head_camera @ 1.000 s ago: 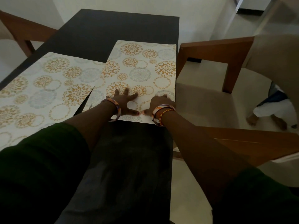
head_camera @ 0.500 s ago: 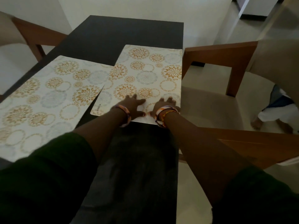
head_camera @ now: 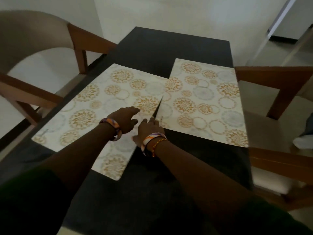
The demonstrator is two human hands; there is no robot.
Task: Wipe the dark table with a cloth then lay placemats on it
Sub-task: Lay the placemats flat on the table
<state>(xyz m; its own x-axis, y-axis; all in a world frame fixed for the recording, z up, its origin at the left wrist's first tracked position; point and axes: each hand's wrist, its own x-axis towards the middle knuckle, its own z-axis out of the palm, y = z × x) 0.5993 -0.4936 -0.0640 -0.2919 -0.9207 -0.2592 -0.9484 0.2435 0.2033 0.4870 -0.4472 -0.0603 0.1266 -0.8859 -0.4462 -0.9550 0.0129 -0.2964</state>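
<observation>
Your left hand (head_camera: 126, 119) rests flat, fingers straight, on the left white placemat with orange floral circles (head_camera: 94, 112), near its right edge. Your right hand (head_camera: 149, 128), fingers extended, presses the near-left corner of the matching right placemat (head_camera: 203, 102) on the dark rectangular tabletop (head_camera: 169, 48).

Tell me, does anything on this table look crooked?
Yes. The left placemat lies skewed, its far corner meeting the right placemat, which sits squarer to the table edge.
</observation>
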